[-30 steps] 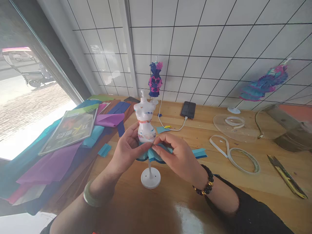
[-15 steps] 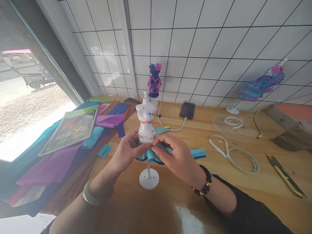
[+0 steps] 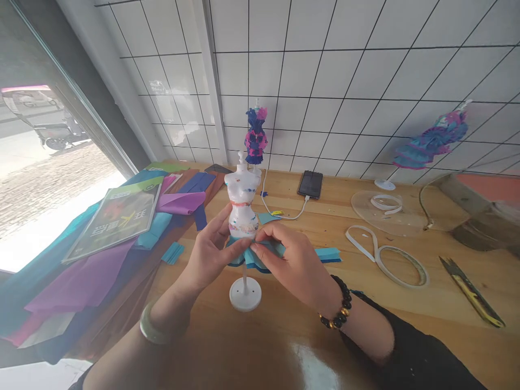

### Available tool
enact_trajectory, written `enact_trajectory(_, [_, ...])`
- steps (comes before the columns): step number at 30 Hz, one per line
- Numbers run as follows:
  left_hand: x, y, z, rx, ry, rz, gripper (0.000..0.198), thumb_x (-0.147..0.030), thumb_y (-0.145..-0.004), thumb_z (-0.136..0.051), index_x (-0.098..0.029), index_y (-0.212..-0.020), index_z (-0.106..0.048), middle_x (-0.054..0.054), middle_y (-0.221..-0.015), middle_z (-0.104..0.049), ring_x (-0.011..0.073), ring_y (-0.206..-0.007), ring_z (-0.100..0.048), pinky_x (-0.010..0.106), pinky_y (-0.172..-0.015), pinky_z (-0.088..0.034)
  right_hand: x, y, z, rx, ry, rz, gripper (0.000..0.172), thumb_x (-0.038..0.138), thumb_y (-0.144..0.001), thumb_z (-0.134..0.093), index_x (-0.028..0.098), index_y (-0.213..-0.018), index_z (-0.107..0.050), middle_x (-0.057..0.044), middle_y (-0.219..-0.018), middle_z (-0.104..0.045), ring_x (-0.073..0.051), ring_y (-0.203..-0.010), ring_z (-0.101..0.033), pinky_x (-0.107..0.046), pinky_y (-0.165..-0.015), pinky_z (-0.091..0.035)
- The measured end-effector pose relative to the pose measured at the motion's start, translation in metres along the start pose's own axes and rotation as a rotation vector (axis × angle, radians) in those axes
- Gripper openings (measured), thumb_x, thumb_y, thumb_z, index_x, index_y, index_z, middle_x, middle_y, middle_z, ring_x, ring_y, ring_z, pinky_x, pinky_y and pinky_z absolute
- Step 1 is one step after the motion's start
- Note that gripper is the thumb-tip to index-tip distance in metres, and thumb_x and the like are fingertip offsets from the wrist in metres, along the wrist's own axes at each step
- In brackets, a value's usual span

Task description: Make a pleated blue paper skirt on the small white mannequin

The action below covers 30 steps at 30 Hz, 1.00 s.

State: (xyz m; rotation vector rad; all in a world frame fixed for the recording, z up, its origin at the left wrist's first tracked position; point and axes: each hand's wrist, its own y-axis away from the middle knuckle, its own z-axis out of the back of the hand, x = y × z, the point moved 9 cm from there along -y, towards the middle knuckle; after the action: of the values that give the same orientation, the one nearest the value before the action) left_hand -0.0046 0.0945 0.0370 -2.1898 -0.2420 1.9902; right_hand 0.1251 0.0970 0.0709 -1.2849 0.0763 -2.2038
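Note:
A small white mannequin with red and blue marks stands upright on a round base in front of me. Around its lower edge runs a strip of blue crepe paper, pleated like a skirt, its loose end sticking out to the right. My left hand is closed round the mannequin's left side, thumb pressing the paper at the front. My right hand pinches the paper's top edge between thumb and fingertips, close to the left thumb. Part of the strip is hidden behind the right hand.
Sheets of coloured crepe paper and a packet lie at left, with a small folded blue piece. A phone on a cable is behind. At right are a tape roll and a cutter. Two dressed mannequins stand by the wall.
Both hands keep nearly the same hold on the mannequin and paper. The whole view has shifted slightly, with the mannequin and its base a little further left and up.

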Motion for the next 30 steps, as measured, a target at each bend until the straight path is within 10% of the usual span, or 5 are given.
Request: enact_trajectory(30, [-0.0004, -0.0004, 0.0055, -0.005, -0.07, 0.025, 0.054, -0.026, -0.071, -0.073, -0.022, -0.122, -0.054, 0.005, -0.101, -0.067, 0.0193, -0.092, -0.06, 0.026, -0.074, -0.049, -0.0049, -0.0037, 0.0011, 0.088, 0.012, 0.028, 0.018, 0.033, -0.088, -0.054, 0.019, -0.078, -0.057, 0.002, -0.07, -0.059, -0.01, -0.063, -0.048, -0.023, -0.055, -0.037])
